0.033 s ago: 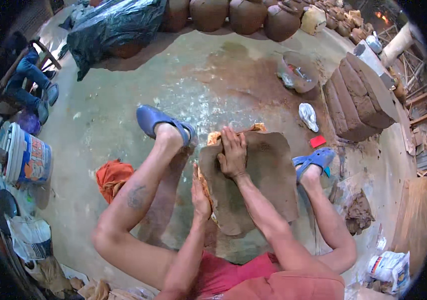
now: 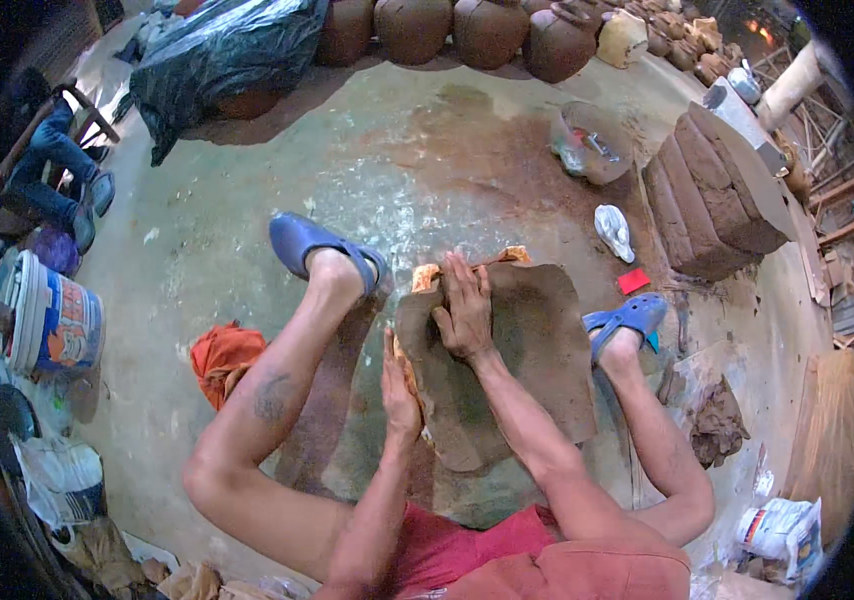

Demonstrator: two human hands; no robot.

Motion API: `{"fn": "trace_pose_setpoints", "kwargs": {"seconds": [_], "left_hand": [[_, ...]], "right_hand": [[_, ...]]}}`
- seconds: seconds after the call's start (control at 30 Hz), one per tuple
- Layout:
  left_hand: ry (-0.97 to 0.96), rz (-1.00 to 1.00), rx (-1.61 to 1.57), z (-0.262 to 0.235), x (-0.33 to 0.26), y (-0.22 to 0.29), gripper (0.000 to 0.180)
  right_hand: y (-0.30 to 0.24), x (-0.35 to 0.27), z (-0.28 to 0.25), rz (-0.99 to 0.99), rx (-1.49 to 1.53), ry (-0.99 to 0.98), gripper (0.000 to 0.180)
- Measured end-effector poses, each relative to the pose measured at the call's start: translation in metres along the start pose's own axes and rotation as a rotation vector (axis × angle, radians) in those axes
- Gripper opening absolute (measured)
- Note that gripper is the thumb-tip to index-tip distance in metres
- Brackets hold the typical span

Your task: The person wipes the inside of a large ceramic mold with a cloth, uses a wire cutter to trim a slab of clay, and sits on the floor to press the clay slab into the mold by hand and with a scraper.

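Note:
Between my legs lies a broad grey-brown clay slab (image 2: 537,370), its surface dipping in the middle. Pieces of patterned orange-and-white cloth (image 2: 426,278) peek out along its far and left edges. My right hand (image 2: 465,310) presses flat on the slab's far left part, fingers stretched toward the far edge. Along the slab's left side stands my left hand (image 2: 400,395), fingers straight, its palm turned in against the edge. Neither hand grips anything. What lies under the slab is mostly hidden.
Stacked clay blocks (image 2: 712,195) stand at the right, near a shallow bowl (image 2: 592,145) with small tools. Round clay pots (image 2: 412,30) line the back beside dark plastic sheeting (image 2: 222,75). An orange cloth (image 2: 227,362) and a bucket (image 2: 57,315) are at left. Someone sits far left.
Both hands hold the same places on the slab. The whole view has shifted very slightly; nothing else has visibly moved.

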State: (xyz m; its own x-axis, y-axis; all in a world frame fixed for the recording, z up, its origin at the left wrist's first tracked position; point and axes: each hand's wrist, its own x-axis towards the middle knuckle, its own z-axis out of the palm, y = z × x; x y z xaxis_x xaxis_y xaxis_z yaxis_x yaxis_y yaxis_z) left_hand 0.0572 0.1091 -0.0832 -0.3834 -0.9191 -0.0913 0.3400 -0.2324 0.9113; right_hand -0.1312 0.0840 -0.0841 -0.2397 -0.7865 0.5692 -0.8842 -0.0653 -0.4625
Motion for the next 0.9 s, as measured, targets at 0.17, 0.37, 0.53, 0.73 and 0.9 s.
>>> {"fn": "trace_pose_setpoints", "kwargs": {"seconds": [0.17,0.37,0.53,0.73,0.9], "left_hand": [[-0.01,-0.019,0.008,0.009,-0.005,-0.003,0.068],[0.027,-0.003,0.06,0.013,0.013,0.014,0.072],[0.002,0.115,0.862,0.038,0.084,0.093,0.084],[-0.355,-0.16,1.528,0.101,0.156,0.094,0.053],[-0.112,0.065,1.518,0.087,0.162,0.055,0.031]], "right_hand": [[0.008,0.025,0.003,-0.095,-0.122,0.257,0.076],[-0.003,0.045,-0.036,-0.016,-0.019,0.221,0.065],[-0.025,0.103,-0.134,0.327,-0.388,-0.121,0.058],[0.021,0.105,-0.145,0.59,-0.598,-0.662,0.059],[0.035,0.093,-0.128,0.676,-0.52,-0.532,0.05]]}}
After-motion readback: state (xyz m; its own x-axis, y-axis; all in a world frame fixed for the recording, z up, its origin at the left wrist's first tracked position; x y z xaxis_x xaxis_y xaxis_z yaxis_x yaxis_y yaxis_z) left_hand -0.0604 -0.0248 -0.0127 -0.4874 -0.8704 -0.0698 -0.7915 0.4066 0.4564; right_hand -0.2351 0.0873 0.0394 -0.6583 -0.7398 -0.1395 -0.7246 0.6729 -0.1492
